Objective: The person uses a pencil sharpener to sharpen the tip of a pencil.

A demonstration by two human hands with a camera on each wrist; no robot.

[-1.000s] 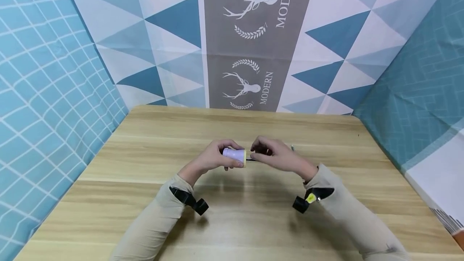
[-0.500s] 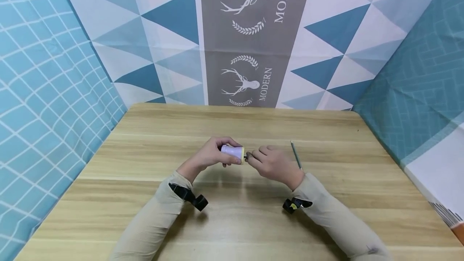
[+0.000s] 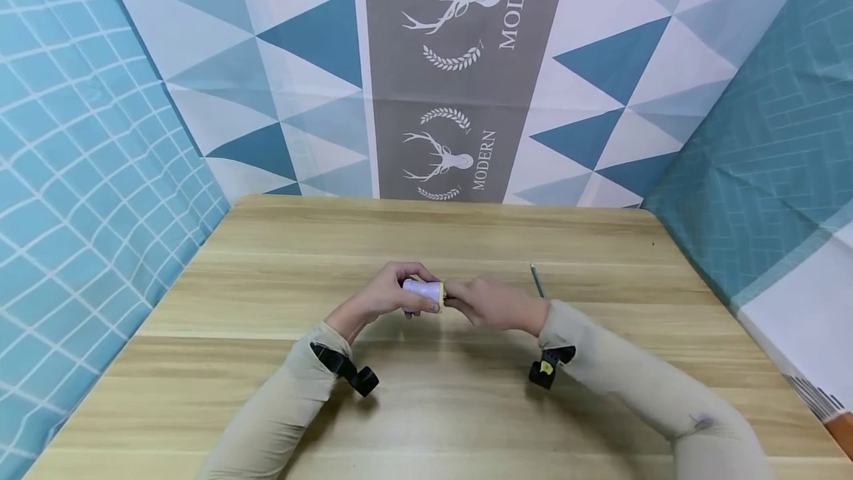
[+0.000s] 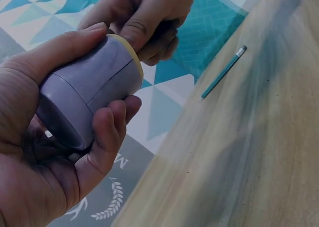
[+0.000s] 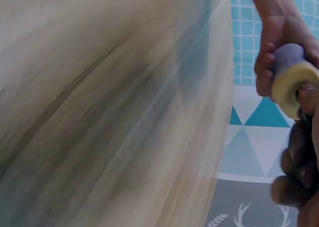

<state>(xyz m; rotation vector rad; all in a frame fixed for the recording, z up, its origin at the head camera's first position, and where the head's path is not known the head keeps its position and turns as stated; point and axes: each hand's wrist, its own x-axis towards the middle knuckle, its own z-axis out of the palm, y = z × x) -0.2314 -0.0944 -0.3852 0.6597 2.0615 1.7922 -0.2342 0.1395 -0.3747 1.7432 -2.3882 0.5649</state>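
Observation:
A lavender cylinder with a yellow rim lies sideways in my left hand, above the table. The thumb and fingers curl round its body, as the left wrist view shows on the cylinder. My right hand is at the yellow end, fingertips bent in toward its middle. In the right wrist view the thumb and a finger meet at the dark centre of the yellow end. They seem to pinch a short metal rod there, mostly hidden by the fingers.
A green pencil lies on the wooden table, just beyond the right wrist. Patterned cloth hangs behind the table's far edge. A blue checked cloth hangs at the left.
My right hand has turned about the yellow end, knuckles shifting, and comes nearer to the cylinder. The rod, visible earlier, is now largely covered. My left hand keeps its hold.

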